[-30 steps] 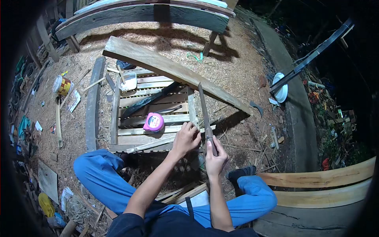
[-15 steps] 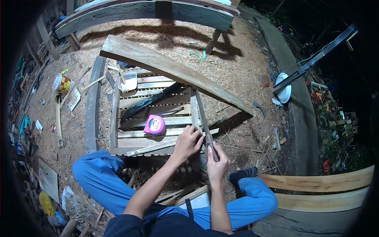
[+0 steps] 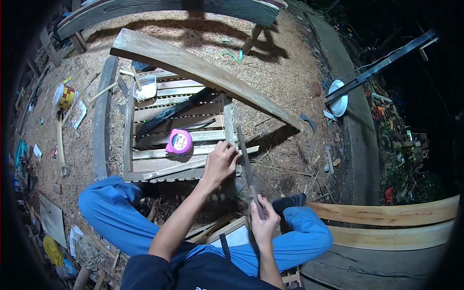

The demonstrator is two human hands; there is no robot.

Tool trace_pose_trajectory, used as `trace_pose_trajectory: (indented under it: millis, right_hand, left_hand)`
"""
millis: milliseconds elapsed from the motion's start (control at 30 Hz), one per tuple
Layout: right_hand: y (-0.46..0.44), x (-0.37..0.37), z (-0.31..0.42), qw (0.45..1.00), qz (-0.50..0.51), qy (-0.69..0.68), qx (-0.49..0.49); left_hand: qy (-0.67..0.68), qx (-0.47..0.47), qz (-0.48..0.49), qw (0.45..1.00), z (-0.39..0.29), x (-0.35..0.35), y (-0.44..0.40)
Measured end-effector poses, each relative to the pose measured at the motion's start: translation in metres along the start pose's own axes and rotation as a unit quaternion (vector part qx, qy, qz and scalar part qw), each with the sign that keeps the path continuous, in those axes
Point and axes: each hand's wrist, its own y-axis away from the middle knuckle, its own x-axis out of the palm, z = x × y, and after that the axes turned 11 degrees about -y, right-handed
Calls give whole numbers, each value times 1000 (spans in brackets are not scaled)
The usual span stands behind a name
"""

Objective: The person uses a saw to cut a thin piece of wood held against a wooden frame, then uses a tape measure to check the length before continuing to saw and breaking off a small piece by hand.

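My right hand (image 3: 265, 221) grips the handle of a long knife (image 3: 245, 162), its narrow dark blade pointing away from me along the right end of a slatted wooden frame (image 3: 128, 140). My left hand (image 3: 221, 162) is closed at the frame's near right corner, fingertips close to the blade; whatever it pinches is hidden. Beneath that hand a thin pale wooden strip (image 3: 181, 168) lies across the slats. A pink tape measure (image 3: 179, 142) rests on the slats to its left. Behind it lies a long dark object (image 3: 166, 116), perhaps a sheath.
A thick plank (image 3: 203, 75) slants over the frame's far side. On the slats is a plastic tub (image 3: 146, 90). A bench (image 3: 169, 13) stands beyond, a yellow-labelled can (image 3: 65, 96) at left, a white round dish (image 3: 338, 99) at right, and boards (image 3: 386, 215) lie near my right knee.
My right hand has drawn the knife back towards me, so its tip is lower along the frame. The left hand stays at the corner. The whole view has shifted slightly.
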Motion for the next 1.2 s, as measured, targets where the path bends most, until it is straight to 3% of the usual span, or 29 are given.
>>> trace_pose_trajectory:
  millis: [67,200,267,367,600,733,800,1033,1200]
  right_hand:
    - [7,-11,16,999,-4,-17,41]
    - [4,-7,38,1000,10,3,-7]
    - [6,-5,43,995,-22,-21,-95]
    - [-7,8,41,993,-38,-16,-115]
    - [-71,51,10,997,-10,-34,-64]
    - [-83,59,-6,997,10,-20,-78]
    - [-83,64,-10,990,-24,7,-142]
    - [-75,59,-2,998,-15,-31,-62]
    - [-76,63,7,992,-15,37,-120]
  left_hand:
    - [3,11,-15,1000,-2,0,4]
    - [-3,-7,-28,1000,-2,2,2]
    - [-17,-2,-48,999,-3,4,1]
    - [-1,-4,-42,999,-6,0,2]
    - [-9,2,-52,999,-5,2,3]
    - [4,2,-43,999,-9,-3,-1]
    - [3,5,-36,999,-9,-5,-1]
    - [-11,31,-8,999,-7,-4,0]
    - [3,30,1,1000,-6,-4,0]
